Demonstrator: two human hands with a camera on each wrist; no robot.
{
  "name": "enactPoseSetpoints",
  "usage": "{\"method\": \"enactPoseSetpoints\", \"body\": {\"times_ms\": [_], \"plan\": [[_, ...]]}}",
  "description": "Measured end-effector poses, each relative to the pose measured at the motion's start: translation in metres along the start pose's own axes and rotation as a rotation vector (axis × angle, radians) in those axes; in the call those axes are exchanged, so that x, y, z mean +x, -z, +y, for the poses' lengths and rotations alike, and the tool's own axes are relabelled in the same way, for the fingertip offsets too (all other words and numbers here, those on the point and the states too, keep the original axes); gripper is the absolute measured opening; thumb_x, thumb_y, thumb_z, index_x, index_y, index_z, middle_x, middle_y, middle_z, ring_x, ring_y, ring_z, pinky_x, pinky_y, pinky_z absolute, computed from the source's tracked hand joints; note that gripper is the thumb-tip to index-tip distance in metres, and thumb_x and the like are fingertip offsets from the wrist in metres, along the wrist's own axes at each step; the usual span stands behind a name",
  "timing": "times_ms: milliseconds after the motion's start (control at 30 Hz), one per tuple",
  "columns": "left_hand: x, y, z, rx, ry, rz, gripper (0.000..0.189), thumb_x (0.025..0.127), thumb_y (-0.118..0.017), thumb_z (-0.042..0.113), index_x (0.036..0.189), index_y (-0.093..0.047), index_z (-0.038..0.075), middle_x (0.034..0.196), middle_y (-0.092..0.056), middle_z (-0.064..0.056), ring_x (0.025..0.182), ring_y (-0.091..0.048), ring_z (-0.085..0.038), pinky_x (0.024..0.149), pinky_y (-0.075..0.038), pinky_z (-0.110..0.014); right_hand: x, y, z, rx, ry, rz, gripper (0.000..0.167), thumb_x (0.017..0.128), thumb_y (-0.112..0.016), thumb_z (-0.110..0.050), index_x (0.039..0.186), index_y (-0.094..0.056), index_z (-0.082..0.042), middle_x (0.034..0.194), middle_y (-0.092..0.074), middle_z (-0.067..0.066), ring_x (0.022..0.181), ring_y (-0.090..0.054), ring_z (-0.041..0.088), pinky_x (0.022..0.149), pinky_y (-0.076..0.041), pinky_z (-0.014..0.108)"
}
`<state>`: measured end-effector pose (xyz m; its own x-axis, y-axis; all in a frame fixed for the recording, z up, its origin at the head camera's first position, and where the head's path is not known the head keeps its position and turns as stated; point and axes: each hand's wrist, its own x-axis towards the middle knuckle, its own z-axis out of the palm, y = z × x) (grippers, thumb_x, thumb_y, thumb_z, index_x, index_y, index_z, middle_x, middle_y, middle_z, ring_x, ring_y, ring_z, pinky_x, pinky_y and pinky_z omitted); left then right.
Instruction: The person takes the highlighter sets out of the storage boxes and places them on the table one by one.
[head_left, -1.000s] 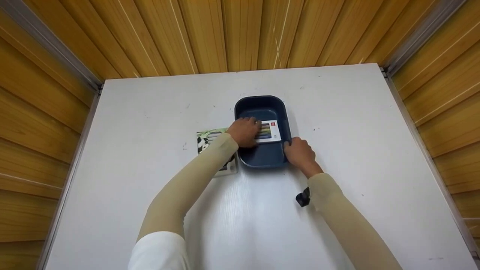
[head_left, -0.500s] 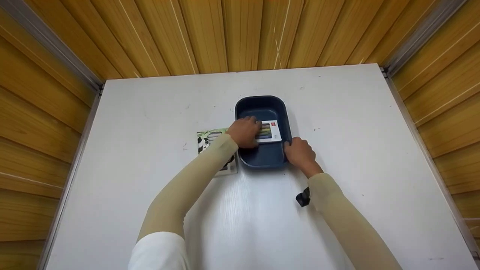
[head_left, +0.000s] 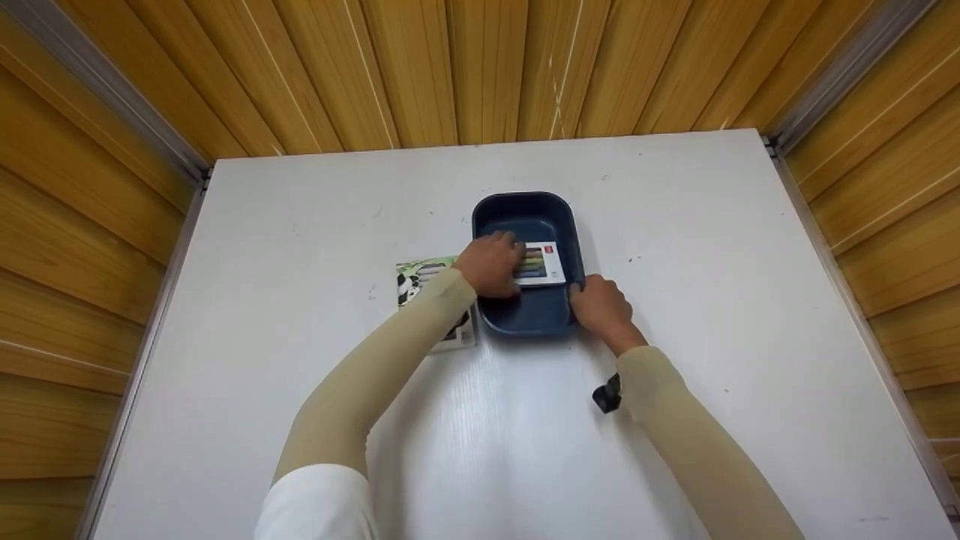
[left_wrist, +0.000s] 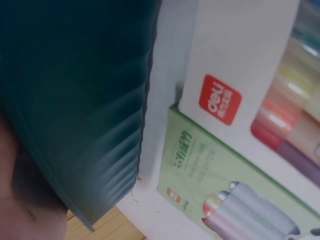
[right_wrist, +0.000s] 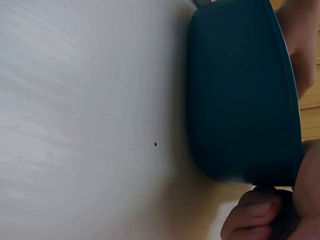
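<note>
A dark blue plastic storage bin [head_left: 525,319] stands on the white table. Over its left rim reaches my left hand [head_left: 489,264], fingers and thumb spanning the left part of a white pack of coloured markers [head_left: 553,262] inside; its fingertips are partly hidden. My right hand [head_left: 602,304] grips the bin's near right side, with curled fingers [right_wrist: 250,212] showing in the right wrist view. Against the bin's left side, partly under my left forearm, lies a green panda highlighter box [head_left: 409,281]. The left wrist view shows a white Deli marker box [left_wrist: 200,55] overlapping this green box [left_wrist: 200,165].
The white table [head_left: 285,300] meets wood-patterned panels [head_left: 480,67] at the back and both sides. A small black device [head_left: 606,396] sits at my right wrist. The bin's outer wall [left_wrist: 115,150] is ribbed on the left.
</note>
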<state>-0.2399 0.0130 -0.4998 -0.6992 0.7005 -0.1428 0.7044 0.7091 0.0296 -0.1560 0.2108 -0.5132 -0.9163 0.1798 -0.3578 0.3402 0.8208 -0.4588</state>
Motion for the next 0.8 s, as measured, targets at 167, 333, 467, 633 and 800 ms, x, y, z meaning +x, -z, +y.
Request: {"method": "enactPoseSetpoints", "body": {"times_ms": [167,333,467,633,800], "plan": [[-0.0008,-0.0004,-0.0001,0.017,-0.013,0.022,0.061,0.081,-0.065,0.044,0.128,-0.056,0.006,0.117,-0.059,-0.012,0.106,-0.058,-0.027,0.097,-0.048,-0.041,-0.0002,-0.0004,0.0003,-0.014,0.008,0.007,0.039,0.098,-0.039,-0.031,0.099,-0.062,0.0,0.097,-0.066,0.019,0.082,-0.06,0.029,0.064,-0.045,0.041],[-0.0013,0.0022,0.001,0.01,-0.01,0.02,0.061,0.081,-0.065,0.044,0.128,-0.055,0.007,0.118,-0.059,-0.012,0.107,-0.057,-0.027,0.098,-0.047,-0.041,0.0004,-0.0001,-0.0001,-0.008,0.001,-0.001,0.039,0.099,-0.039,-0.032,0.1,-0.061,0.0,0.095,-0.066,0.017,0.081,-0.059,0.028,0.063,-0.044,0.039],[-0.0029,0.0055,0.0015,-0.001,-0.007,0.006,0.061,0.081,-0.064,0.043,0.129,-0.054,0.007,0.121,-0.057,-0.012,0.11,-0.056,-0.027,0.1,-0.046,-0.041,0.0004,0.0003,0.0001,0.0,0.0,-0.008,0.039,0.099,-0.038,-0.032,0.099,-0.061,0.0,0.095,-0.066,0.017,0.08,-0.059,0.027,0.063,-0.044,0.038],[-0.0048,0.0082,0.0013,0.002,-0.002,-0.008,0.062,0.082,-0.064,0.043,0.131,-0.053,0.007,0.123,-0.057,-0.012,0.112,-0.055,-0.027,0.102,-0.045,-0.041,-0.0003,0.0011,-0.0005,-0.001,-0.004,-0.019,0.041,0.099,-0.037,-0.033,0.102,-0.061,0.0,0.097,-0.066,0.018,0.081,-0.059,0.028,0.065,-0.044,0.039],[-0.0058,0.009,0.0013,0.006,0.003,-0.011,0.063,0.082,-0.064,0.044,0.132,-0.053,0.007,0.123,-0.057,-0.011,0.112,-0.055,-0.026,0.102,-0.045,-0.041,-0.0011,0.0018,-0.0011,0.006,-0.006,-0.034,0.041,0.099,-0.037,-0.032,0.104,-0.061,0.001,0.097,-0.066,0.017,0.081,-0.059,0.028,0.065,-0.044,0.039]]}}
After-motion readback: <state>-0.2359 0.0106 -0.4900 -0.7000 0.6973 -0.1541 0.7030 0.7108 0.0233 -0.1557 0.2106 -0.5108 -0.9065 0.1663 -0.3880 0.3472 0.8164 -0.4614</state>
